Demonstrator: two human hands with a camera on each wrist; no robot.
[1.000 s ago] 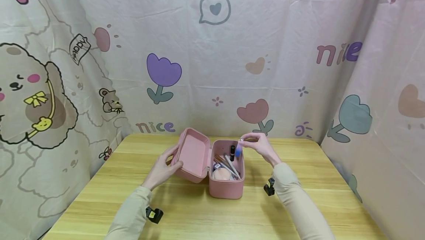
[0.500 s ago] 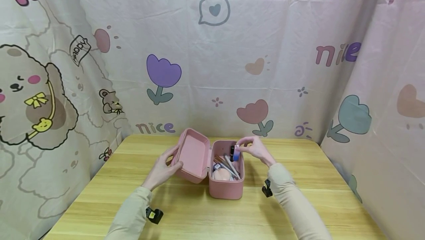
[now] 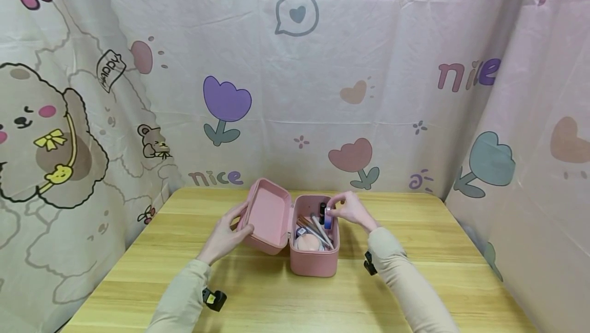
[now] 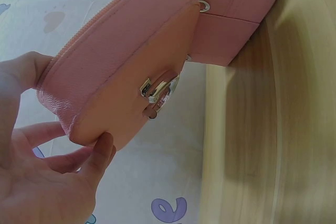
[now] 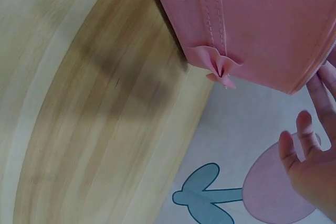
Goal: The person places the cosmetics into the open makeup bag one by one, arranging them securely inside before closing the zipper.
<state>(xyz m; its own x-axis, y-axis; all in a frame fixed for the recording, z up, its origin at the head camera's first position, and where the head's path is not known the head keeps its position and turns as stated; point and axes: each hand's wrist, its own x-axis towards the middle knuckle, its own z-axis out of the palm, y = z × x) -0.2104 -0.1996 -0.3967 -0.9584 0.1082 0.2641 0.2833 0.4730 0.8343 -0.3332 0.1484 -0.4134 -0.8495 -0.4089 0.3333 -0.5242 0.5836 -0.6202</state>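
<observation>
A pink cosmetic case (image 3: 314,262) stands on the table with its lid (image 3: 268,213) swung over to the left. My left hand (image 3: 228,233) grips the lid's outer edge, thumb and fingers on either side of it, as the left wrist view also shows. Over the case's far right corner, my right hand (image 3: 351,209) pinches the top of a small blue tube-like item (image 3: 328,221), which hangs upright inside the case. In the right wrist view the tips of that hand (image 5: 317,166) are hidden behind the rim. A black lipstick-like tube (image 3: 322,212) stands beside the blue item.
Inside the case lie a round beige compact-like item (image 3: 308,242), several slim pens or brushes (image 3: 320,231) and a small dark-labelled item (image 3: 301,231). A metal handle fitting (image 4: 160,93) sits on the lid's outside. A pink bow (image 5: 218,65) decorates the case's side. A patterned curtain (image 3: 276,66) hangs behind the wooden table (image 3: 258,302).
My right hand has moved left and down, lowering the blue item from above the right rim into the case beside the black tube. The left hand and lid have stayed put.
</observation>
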